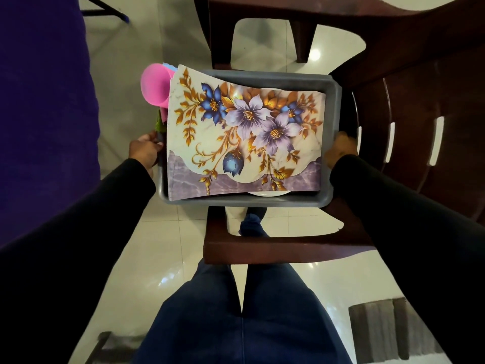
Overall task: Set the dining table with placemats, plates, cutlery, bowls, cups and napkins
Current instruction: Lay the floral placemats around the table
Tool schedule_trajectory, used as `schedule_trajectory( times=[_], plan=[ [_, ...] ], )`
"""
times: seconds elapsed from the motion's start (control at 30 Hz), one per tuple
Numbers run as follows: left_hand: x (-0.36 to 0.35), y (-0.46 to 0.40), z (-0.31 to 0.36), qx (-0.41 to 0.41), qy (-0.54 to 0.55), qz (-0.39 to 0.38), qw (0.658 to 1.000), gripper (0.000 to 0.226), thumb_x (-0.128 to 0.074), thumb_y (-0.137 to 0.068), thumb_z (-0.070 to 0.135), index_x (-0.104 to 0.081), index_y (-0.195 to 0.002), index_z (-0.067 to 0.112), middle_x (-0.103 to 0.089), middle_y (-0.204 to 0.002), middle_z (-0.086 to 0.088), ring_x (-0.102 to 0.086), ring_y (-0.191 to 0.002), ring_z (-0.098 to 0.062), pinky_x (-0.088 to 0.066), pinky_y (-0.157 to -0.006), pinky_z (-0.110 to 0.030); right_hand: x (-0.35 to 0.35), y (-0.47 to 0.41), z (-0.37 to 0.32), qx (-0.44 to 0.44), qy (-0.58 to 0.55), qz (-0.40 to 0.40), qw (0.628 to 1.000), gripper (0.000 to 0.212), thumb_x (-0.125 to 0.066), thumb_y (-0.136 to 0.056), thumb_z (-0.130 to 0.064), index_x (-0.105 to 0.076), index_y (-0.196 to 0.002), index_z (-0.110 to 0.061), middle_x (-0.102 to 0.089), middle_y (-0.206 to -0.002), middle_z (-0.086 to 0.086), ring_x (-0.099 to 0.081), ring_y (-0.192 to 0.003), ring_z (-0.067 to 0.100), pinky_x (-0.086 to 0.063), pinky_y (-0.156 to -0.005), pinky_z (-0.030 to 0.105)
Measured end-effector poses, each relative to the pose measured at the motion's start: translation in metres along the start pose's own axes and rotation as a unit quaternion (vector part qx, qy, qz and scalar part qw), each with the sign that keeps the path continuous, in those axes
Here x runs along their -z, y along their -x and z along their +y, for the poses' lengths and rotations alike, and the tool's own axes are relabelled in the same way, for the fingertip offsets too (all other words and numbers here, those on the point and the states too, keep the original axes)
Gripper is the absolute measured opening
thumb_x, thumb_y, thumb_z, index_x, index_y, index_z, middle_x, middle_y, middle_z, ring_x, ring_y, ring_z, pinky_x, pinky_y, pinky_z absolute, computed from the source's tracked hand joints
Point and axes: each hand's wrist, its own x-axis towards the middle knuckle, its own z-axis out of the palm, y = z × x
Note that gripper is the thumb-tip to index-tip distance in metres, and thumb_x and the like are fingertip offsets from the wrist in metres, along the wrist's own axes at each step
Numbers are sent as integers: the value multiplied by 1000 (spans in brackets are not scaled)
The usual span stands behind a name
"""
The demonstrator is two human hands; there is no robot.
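Observation:
I hold a grey plastic tub (331, 86) in front of me, over a dark brown plastic chair. My left hand (145, 150) grips its left rim and my right hand (342, 147) grips its right rim. A floral placemat (245, 132) with purple and blue flowers lies on top and covers most of the contents. A pink cup (154, 86) pokes out at the tub's far left corner, with something green (159, 125) just below it. The white edge of a plate (269, 193) shows under the placemat's near side.
The brown plastic chair (409, 106) stands right and below the tub, its armrest (275, 249) near my legs. A purple cloth surface (44, 114) fills the left. White glossy floor tiles (168, 245) lie below; a grey mat (380, 329) is at the lower right.

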Motion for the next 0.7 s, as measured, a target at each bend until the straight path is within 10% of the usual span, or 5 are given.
schedule_trajectory(
  times=[0.37, 0.57, 0.7],
  plan=[
    [-8, 29, 4, -28, 18, 29, 999, 28, -49, -100, 4, -70, -114, 15, -75, -106, -4, -71, -89, -17, -59, -72, -27, 4, 15, -11, 11, 16, -62, 998, 60, -67, -89, -9, -41, -141, 2, -45, -142, 25, -47, -129, 42, -43, -106, 45],
    [-11, 53, 2, -75, 10, 163, 984, 30, -51, -103, 40, -64, -99, 13, -67, -93, 0, -61, -84, -15, -52, -75, -28, 1, 46, -14, 46, 61, -28, 997, 62, -65, -89, -18, -36, -143, -8, -32, -144, 20, -36, -132, 42, -42, -107, 50],
    [-21, 80, -3, -118, -22, 86, 989, 34, -55, -101, 44, -66, -99, 11, -72, -98, -1, -65, -86, -12, -54, -78, -28, -5, 84, -26, 119, 82, 6, 989, 57, -62, -91, -27, -40, -141, -13, -31, -148, 18, -32, -135, 38, -42, -107, 49]
  ],
)
